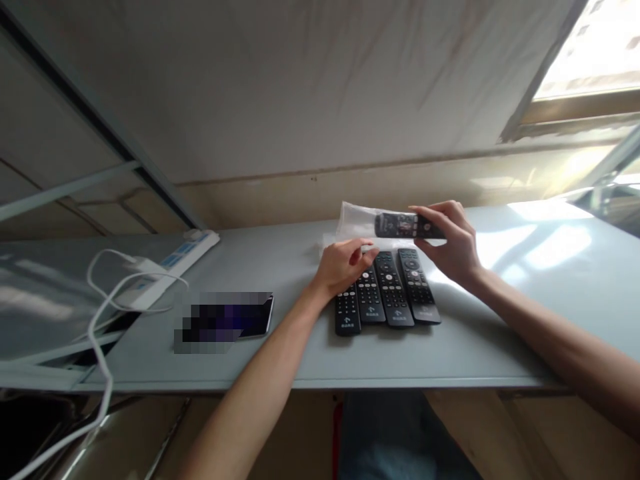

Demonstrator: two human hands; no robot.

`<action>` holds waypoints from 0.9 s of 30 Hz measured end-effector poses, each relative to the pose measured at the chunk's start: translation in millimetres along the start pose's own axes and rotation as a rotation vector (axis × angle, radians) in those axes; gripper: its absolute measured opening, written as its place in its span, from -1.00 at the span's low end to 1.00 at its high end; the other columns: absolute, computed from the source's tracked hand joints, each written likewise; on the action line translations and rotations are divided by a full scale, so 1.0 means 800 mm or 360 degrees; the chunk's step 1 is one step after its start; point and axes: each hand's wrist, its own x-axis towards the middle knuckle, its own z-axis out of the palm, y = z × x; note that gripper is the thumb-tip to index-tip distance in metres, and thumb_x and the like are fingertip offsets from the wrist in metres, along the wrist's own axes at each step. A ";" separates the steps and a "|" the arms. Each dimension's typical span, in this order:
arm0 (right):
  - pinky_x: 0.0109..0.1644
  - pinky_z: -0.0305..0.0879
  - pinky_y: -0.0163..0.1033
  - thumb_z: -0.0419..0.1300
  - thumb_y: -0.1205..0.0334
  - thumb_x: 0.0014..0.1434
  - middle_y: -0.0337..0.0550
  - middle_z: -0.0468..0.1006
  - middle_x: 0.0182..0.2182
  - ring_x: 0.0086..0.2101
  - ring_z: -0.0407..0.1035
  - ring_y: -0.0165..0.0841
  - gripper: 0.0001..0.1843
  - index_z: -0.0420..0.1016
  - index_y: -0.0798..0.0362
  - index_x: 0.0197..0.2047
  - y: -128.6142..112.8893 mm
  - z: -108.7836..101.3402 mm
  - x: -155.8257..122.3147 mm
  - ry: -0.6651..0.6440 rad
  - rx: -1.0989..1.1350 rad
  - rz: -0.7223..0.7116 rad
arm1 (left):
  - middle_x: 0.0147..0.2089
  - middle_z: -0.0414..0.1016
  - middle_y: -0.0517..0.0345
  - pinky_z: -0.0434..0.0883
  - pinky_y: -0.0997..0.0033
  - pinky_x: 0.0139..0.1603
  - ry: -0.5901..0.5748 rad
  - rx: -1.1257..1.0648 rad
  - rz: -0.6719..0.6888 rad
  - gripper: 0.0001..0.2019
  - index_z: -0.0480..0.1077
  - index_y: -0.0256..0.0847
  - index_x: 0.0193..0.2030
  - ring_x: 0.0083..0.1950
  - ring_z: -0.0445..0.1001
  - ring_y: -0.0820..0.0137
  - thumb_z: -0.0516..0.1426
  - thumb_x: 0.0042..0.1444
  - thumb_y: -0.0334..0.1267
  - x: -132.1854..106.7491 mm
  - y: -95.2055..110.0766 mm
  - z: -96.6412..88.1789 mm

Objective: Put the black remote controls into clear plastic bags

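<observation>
Left hand (345, 265) on black remotes (393, 293); right hand (453, 243) grips half-bagged remote (403, 225).

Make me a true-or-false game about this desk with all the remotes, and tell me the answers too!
1. Four remotes lie side by side on the table. True.
2. The right hand holds a banana. False: it holds a black remote up above the table.
3. The left hand is at the far ends of the lying remotes. True.
4. The phone lies to the right of the remotes. False: it lies to their left.
</observation>
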 end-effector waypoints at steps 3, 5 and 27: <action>0.12 0.49 0.20 0.30 0.21 0.33 0.03 0.51 -0.03 -0.02 0.45 -0.01 -0.48 0.57 -0.23 0.34 0.001 -0.001 -0.016 -0.0082 0.0040 -0.0080 | -0.44 0.43 0.14 0.27 0.29 -0.23 0.0010 -0.0178 0.0009 -0.43 0.48 -0.17 -0.39 -0.37 0.35 0.36 0.05 0.41 0.26 -0.002 0.005 0.002; 0.08 0.51 0.18 0.30 0.23 0.34 0.01 0.50 -0.04 -0.04 0.45 -0.04 -0.48 0.58 -0.28 0.33 0.004 -0.001 -0.021 -0.0138 0.0016 -0.0126 | -0.44 0.46 0.10 0.31 0.28 -0.21 0.0029 -0.0343 -0.0062 -0.37 0.40 -0.16 -0.49 -0.36 0.40 0.35 0.04 0.40 0.32 -0.002 0.012 0.003; -0.50 0.23 -0.24 0.44 -0.33 0.16 -0.20 0.44 -0.54 -0.55 0.26 -0.42 -0.44 0.51 0.03 -0.41 0.001 -0.011 0.002 -0.0080 0.1510 0.1266 | -0.01 0.72 -0.03 0.63 0.25 -0.15 0.0275 -0.1673 -0.0520 -0.52 0.60 -0.23 -0.03 -0.09 0.76 0.11 0.49 0.07 0.06 0.015 0.003 0.009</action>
